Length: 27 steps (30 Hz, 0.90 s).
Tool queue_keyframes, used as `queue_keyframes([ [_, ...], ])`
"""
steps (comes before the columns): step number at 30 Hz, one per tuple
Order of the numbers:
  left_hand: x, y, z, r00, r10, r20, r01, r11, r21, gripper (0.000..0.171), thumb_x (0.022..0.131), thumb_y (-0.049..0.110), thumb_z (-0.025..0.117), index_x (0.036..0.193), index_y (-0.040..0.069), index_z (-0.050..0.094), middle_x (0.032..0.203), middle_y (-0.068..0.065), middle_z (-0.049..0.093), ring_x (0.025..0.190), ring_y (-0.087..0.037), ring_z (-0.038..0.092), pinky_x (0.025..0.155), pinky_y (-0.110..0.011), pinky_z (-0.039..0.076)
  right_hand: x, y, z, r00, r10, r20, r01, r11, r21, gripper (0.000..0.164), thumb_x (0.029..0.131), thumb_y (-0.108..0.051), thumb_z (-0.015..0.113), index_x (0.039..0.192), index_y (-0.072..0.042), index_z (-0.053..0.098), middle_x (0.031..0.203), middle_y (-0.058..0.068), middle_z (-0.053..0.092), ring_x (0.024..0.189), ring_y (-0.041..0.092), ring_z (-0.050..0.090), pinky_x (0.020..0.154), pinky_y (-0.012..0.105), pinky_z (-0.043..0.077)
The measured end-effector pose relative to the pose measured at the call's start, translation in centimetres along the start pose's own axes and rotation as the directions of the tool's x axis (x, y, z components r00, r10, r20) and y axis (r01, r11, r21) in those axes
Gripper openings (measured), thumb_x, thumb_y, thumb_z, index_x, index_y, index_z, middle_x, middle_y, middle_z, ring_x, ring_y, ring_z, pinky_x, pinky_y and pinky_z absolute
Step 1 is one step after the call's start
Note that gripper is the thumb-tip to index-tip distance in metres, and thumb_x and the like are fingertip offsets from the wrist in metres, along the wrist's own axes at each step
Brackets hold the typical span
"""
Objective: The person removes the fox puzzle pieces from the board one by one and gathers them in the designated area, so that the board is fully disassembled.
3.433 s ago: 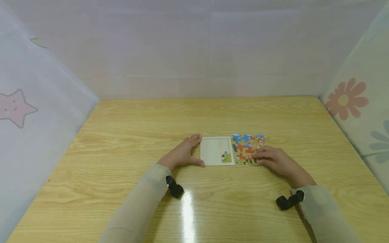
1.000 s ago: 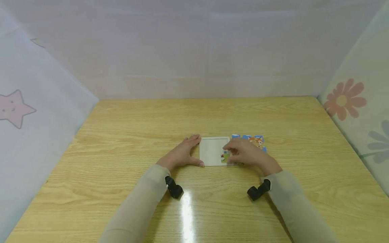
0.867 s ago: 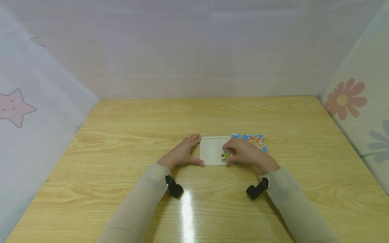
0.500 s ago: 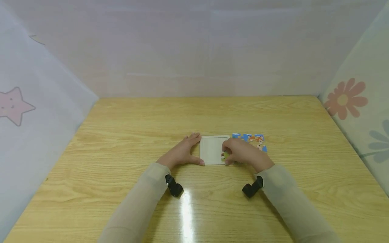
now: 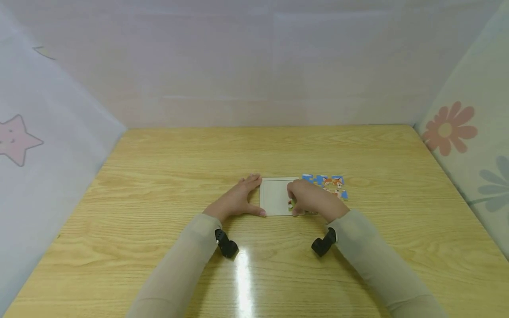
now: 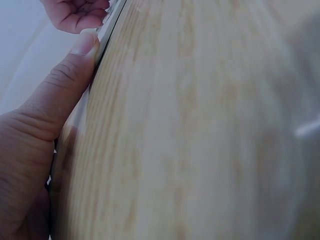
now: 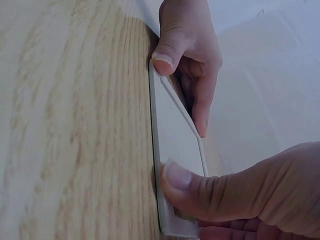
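Note:
A square, pale puzzle tray (image 5: pixel 274 196) lies flat on the wooden table. Along its left edge, my left hand (image 5: pixel 236 201) rests with spread fingers at the far corner and the thumb at the near corner. My right hand (image 5: pixel 314 198) is over the tray's right side, its fingers bent down and the thumb low by the near edge. Between them sits a green puzzle piece (image 5: pixel 290 206), mostly covered; a sliver of it (image 7: pixel 184 215) shows under the thumb in the right wrist view. The left wrist view shows my left thumb (image 6: pixel 75 70) against the tray's rim.
Several loose puzzle pieces (image 5: pixel 338 182) with a fox and blue sky lie right of the tray, partly hidden by my right hand. Pale cloth walls (image 5: pixel 254 79) enclose the table's back and sides. Each sleeve carries a black wrist camera (image 5: pixel 227 244).
My right hand has gone left from the loose pieces onto the tray. Over the last second its fingers have curled further down around the green piece. My left hand has stayed put.

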<state>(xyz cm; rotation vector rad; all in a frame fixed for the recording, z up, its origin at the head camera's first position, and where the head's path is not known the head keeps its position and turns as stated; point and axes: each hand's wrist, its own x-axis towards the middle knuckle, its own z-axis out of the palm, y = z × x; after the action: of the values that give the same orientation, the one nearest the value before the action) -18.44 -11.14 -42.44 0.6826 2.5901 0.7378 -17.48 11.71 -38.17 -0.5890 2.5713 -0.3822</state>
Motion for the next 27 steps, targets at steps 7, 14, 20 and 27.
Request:
queue_keyframes([
  [7,-0.2,0.2,0.0,1.0,0.003,-0.005,-0.003,1.0,-0.02,0.11,0.064,0.053,0.077,0.148,0.01,0.02,0.156,-0.004,0.01,0.141,-0.036,0.004,0.114,-0.049,0.012,-0.2,0.4,0.1,1.0,-0.011,-0.009,0.011,1.0,0.007,0.035,0.072,-0.018,0.08,0.091,-0.006,0.054,0.084,0.004,0.051,0.075,0.019,0.044,0.065,0.03,0.041],
  [14,-0.2,0.3,0.0,1.0,0.0,0.001,0.0,1.0,-0.022,0.111,0.064,0.053,0.077,0.149,0.011,0.019,0.156,-0.002,0.009,0.141,-0.035,0.003,0.114,-0.048,0.012,-0.7,0.7,0.3,0.999,0.019,-0.034,-0.016,0.997,0.073,0.039,0.072,-0.019,0.08,0.098,-0.005,0.054,0.087,0.004,0.054,0.076,0.019,0.047,0.066,0.031,0.043],
  [20,-0.2,0.2,0.0,1.0,-0.001,0.005,0.001,1.0,-0.011,0.111,0.064,0.055,0.076,0.149,0.013,0.019,0.156,-0.001,0.008,0.141,-0.035,0.003,0.114,-0.049,0.013,-1.3,1.1,0.8,0.995,-0.019,-0.098,0.028,0.995,0.095,0.043,0.072,-0.02,0.08,0.104,-0.004,0.055,0.089,0.004,0.054,0.08,0.019,0.047,0.072,0.033,0.044],
  [27,-0.1,0.2,0.0,1.0,0.0,0.008,0.0,1.0,-0.017,0.111,0.064,0.055,0.076,0.149,0.013,0.018,0.156,-0.001,0.008,0.141,-0.034,0.003,0.114,-0.048,0.012,-1.9,1.4,1.4,0.985,-0.062,-0.164,0.081,0.99,0.112,0.043,0.073,-0.02,0.079,0.106,-0.004,0.058,0.092,0.004,0.056,0.082,0.018,0.049,0.075,0.033,0.045],
])
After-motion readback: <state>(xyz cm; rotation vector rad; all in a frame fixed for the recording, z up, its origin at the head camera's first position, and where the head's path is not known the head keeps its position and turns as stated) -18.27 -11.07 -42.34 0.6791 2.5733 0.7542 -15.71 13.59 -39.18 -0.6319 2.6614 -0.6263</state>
